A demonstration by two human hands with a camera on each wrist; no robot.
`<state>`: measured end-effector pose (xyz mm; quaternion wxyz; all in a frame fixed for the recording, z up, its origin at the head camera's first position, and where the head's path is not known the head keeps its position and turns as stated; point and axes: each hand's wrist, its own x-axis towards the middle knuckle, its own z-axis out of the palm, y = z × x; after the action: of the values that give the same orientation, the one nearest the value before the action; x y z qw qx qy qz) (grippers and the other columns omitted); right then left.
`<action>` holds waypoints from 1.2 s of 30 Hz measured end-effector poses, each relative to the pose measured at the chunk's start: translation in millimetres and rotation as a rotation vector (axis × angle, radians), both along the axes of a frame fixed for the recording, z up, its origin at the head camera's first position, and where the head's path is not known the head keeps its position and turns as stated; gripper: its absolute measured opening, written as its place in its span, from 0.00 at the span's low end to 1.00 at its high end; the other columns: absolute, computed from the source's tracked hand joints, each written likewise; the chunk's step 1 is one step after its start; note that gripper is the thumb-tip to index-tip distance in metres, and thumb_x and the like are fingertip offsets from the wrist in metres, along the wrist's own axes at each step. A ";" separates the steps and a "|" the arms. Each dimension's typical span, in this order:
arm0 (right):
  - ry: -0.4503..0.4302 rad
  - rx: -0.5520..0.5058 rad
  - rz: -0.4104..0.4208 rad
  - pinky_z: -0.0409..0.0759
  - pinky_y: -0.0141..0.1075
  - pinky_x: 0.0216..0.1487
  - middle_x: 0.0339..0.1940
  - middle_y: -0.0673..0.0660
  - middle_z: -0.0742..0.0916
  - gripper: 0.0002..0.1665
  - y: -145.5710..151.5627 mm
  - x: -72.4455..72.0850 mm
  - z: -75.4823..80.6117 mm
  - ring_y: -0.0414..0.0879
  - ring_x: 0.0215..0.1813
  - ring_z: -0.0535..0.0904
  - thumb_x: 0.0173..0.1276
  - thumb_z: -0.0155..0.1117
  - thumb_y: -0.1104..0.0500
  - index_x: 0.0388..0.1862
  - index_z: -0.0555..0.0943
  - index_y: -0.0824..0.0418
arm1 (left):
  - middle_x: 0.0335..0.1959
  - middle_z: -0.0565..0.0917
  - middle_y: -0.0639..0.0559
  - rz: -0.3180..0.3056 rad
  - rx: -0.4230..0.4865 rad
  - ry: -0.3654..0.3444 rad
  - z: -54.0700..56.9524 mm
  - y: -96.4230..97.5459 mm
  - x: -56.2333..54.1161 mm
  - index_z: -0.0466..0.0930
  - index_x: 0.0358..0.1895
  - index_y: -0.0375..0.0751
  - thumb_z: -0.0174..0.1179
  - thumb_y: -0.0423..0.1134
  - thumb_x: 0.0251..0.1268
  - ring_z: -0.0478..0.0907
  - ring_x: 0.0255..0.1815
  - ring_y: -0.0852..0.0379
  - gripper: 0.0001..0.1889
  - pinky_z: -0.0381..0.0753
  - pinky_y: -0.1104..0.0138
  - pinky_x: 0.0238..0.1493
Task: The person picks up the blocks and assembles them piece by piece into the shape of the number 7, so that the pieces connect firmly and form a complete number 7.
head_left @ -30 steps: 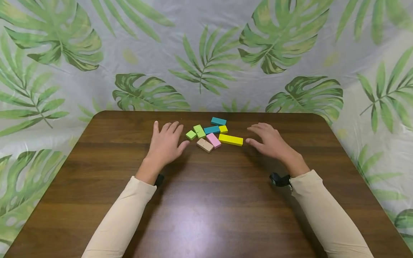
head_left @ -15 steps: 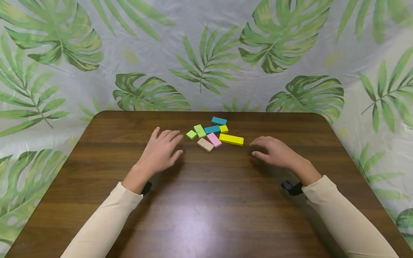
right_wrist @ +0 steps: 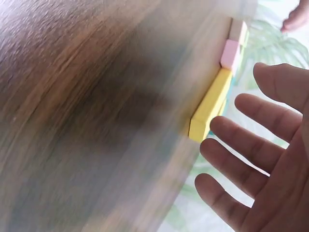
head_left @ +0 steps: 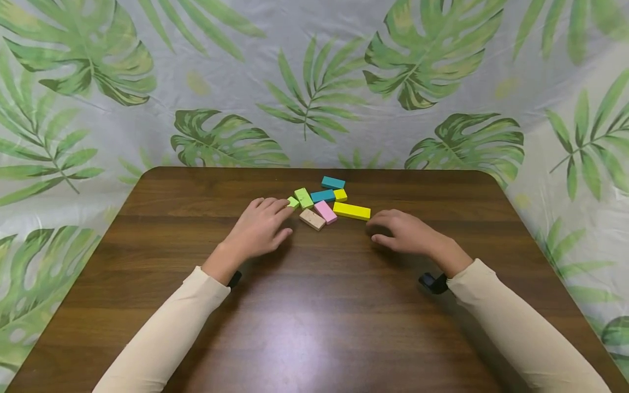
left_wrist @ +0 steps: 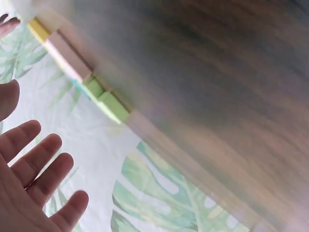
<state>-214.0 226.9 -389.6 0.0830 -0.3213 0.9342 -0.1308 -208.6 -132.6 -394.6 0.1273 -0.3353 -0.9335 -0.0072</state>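
A loose cluster of coloured blocks lies flat near the far edge of the table. My left hand point(head_left: 257, 228) hovers at its left side, fingers spread and relaxed, partly covering the small green block point(head_left: 293, 202). Beside that sit a larger green block point(head_left: 304, 198), a natural wood block point(head_left: 312, 219) and a pink block point(head_left: 325, 212). Two blue blocks point(head_left: 322, 196) and a small yellow block point(head_left: 340, 195) lie behind. My right hand point(head_left: 405, 233), loosely bent and holding nothing, is just right of the long yellow block point(right_wrist: 211, 107). Whether either hand touches a block I cannot tell.
The brown wooden table point(head_left: 304, 305) has rounded far corners. Right behind its far edge hangs a leaf-patterned curtain point(head_left: 314, 82). Dark wrist straps point(head_left: 433, 283) show below the cream sleeves point(head_left: 521, 322).
Both hands first drew back and apart from the blocks, then came inward again, the left one now overlapping the small green block. The blocks have kept their arrangement.
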 end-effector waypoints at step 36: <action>-0.018 0.057 0.065 0.72 0.54 0.69 0.70 0.61 0.75 0.30 -55.0 -23.1 -10.7 0.58 0.69 0.73 0.71 0.64 0.51 0.69 0.74 0.58 | 0.59 0.84 0.54 -0.092 -0.015 -0.211 -21.6 51.2 -41.9 0.86 0.53 0.50 0.51 0.39 0.76 0.80 0.59 0.51 0.14 0.80 0.55 0.57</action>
<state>-237.2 172.0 -400.3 0.1045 -0.3479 0.9259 -0.1042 -250.5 -81.4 -416.3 0.0253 -0.3761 -0.9253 -0.0412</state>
